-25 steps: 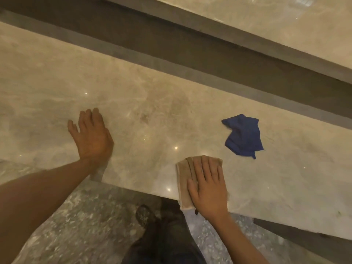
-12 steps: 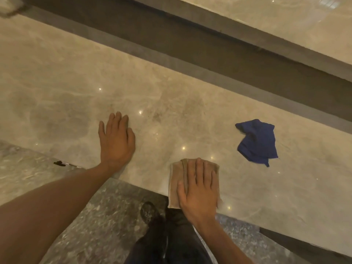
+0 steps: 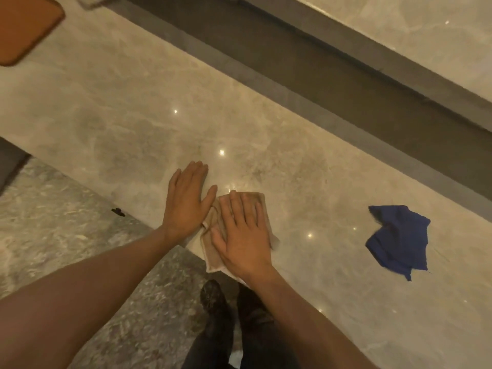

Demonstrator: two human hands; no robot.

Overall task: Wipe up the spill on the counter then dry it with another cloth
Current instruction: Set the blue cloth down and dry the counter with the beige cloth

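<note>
The right hand lies spread flat, fingers together, pressing a folded tan cloth onto the marble desk at its near edge, one corner hanging slightly over. The left hand rests open and flat on the stone just beside it, thumb touching the cloth's edge. The cloth looks soft, limp and light, likely damp, so it should slide easily under palm pressure and bunch if pinched; a flat press or a grab at a folded edge suits it. A crumpled blue cloth lies well apart to the right, loose and easy to pick up anywhere. A brown mat sits at the far left corner. Nothing blocks the reach between cloths.
</note>
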